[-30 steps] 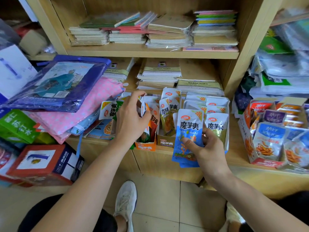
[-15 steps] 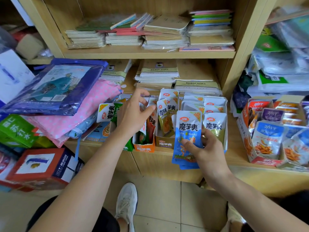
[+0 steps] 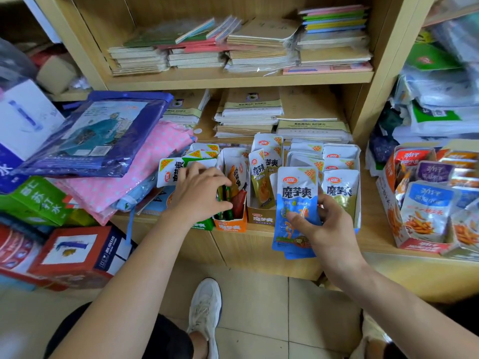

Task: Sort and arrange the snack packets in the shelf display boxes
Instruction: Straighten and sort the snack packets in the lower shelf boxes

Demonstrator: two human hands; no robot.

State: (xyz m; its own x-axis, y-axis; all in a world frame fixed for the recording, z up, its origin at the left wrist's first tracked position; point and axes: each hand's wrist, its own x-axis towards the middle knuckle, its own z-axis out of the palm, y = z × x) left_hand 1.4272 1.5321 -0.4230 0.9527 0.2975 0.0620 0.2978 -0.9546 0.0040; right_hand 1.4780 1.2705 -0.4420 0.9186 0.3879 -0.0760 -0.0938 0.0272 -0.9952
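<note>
Snack packets are filling a row of display boxes along the near edge of a wooden shelf (image 3: 259,230), below stacks of exercise books. The right hand (image 3: 328,224) is gripping a small stack of blue packets (image 3: 295,211), thumb pressed on the front and fingers curled behind, holding them upright just in front of the white display box (image 3: 356,177), which is already packed with tidy rows of matching white-topped packets. The left hand (image 3: 199,194) is reaching into the orange display box (image 3: 230,224), fingers bent and close together over the red and green packets standing there; whether they are pinching one is hidden by the hand itself. Between the two, a brown display box (image 3: 261,216) is holding only a few olive-coloured packets, standing loosely. To the far right, a red display box (image 3: 414,242) of a different snack is sitting well apart and looking jumbled. Judging by this, the sorting is partway through: the white box is looking finished, while the orange and brown boxes and the blue stack are waiting to be settled. Compared with a moment earlier, the left hand is sitting lower and further into the orange box, its thumb no longer spread wide, while the right hand is keeping the blue stack in much the same place.
</note>
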